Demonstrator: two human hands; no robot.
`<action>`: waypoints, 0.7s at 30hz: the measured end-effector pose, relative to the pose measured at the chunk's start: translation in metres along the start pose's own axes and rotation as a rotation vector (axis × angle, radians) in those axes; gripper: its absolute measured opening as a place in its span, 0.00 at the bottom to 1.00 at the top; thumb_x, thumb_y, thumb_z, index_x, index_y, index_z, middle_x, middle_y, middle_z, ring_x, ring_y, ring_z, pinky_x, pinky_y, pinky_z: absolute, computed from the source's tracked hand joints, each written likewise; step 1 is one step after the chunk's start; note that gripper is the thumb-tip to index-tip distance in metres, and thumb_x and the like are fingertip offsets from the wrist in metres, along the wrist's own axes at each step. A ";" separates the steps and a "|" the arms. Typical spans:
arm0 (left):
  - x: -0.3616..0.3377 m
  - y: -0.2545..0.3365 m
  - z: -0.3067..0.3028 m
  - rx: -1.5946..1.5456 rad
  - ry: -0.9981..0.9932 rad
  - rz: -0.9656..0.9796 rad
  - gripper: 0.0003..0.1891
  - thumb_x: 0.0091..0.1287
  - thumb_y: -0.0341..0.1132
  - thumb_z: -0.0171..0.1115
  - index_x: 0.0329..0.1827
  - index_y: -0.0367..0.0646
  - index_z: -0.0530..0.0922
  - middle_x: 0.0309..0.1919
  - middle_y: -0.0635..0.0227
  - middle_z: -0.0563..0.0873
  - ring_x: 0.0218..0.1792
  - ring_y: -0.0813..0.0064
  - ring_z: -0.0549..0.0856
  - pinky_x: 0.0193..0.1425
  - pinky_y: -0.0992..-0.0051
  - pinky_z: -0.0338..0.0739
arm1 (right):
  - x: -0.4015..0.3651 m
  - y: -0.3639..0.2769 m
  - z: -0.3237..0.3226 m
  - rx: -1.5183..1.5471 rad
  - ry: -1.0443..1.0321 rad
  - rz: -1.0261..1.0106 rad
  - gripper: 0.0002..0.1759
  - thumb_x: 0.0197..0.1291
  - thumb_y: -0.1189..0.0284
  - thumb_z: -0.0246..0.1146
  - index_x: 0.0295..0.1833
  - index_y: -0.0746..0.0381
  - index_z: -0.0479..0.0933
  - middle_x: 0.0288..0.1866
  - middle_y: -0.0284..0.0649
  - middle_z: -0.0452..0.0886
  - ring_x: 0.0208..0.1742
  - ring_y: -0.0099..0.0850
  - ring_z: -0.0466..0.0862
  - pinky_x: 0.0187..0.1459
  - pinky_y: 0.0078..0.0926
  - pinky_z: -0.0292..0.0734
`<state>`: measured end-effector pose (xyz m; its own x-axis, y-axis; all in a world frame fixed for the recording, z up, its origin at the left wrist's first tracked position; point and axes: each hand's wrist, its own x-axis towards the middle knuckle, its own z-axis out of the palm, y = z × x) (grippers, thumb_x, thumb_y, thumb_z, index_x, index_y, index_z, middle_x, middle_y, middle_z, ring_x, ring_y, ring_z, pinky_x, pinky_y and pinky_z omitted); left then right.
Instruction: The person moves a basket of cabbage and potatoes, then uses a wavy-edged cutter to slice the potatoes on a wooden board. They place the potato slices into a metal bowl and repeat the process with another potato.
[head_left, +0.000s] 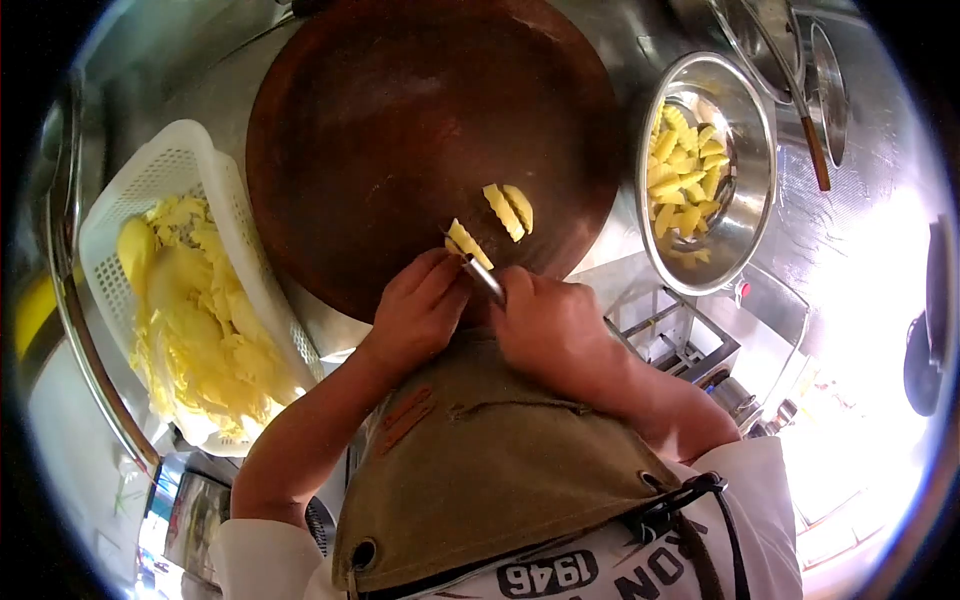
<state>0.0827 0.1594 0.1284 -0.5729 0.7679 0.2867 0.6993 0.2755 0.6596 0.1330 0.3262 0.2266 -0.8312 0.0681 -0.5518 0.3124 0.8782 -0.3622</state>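
My right hand (555, 325) is closed round the metal handle of a knife (484, 279), low on the round brown chopping board (420, 110). Its blade is mostly hidden by my fingers and the food. Against it, my left hand (422, 305) has its fingers bent together, holding a pale yellow potato piece (468, 243) with a wavy cut side. Farther up the board lie two more ridged potato pieces (509, 211), side by side. To the right, a steel bowl (752, 225) holds several ridged potato wedges (685, 170).
On the left stands a white perforated basket (225, 185) heaped with yellow, leafy-looking food (205, 330). A strainer with a wooden handle (815, 155) lies at the upper right. Below the bowl is a metal stove frame (680, 340). A brown apron (490, 460) covers my front.
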 end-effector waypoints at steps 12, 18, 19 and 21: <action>-0.005 -0.001 0.006 -0.054 -0.068 -0.094 0.12 0.52 0.27 0.62 0.41 0.37 0.82 0.46 0.58 0.81 0.48 0.56 0.81 0.45 0.64 0.82 | 0.021 -0.004 0.013 -0.110 -0.007 -0.102 0.11 0.57 0.70 0.60 0.37 0.68 0.71 0.26 0.53 0.81 0.26 0.49 0.84 0.28 0.47 0.80; -0.001 0.013 -0.002 -0.136 -0.040 -0.456 0.17 0.56 0.27 0.65 0.50 0.38 0.78 0.45 0.58 0.79 0.46 0.58 0.81 0.44 0.66 0.82 | 0.008 0.041 -0.050 0.178 0.136 0.190 0.18 0.66 0.61 0.58 0.42 0.69 0.73 0.30 0.57 0.81 0.33 0.57 0.83 0.37 0.49 0.80; 0.009 0.022 -0.006 -0.249 -0.056 -0.632 0.20 0.56 0.28 0.66 0.53 0.38 0.76 0.47 0.57 0.79 0.46 0.58 0.81 0.45 0.66 0.82 | 0.014 0.066 -0.050 0.251 0.181 0.122 0.18 0.65 0.62 0.59 0.42 0.69 0.73 0.30 0.58 0.81 0.34 0.57 0.82 0.37 0.49 0.79; 0.025 0.035 -0.004 -0.354 -0.055 -0.800 0.25 0.57 0.31 0.67 0.58 0.39 0.73 0.49 0.55 0.77 0.47 0.56 0.81 0.46 0.65 0.81 | 0.028 0.098 -0.041 0.326 0.203 0.106 0.17 0.64 0.63 0.60 0.40 0.70 0.74 0.32 0.59 0.81 0.37 0.57 0.82 0.40 0.49 0.77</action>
<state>0.0908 0.1863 0.1611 -0.8068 0.4502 -0.3826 -0.0827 0.5552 0.8276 0.1219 0.4338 0.2066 -0.8502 0.2713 -0.4511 0.5040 0.6669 -0.5488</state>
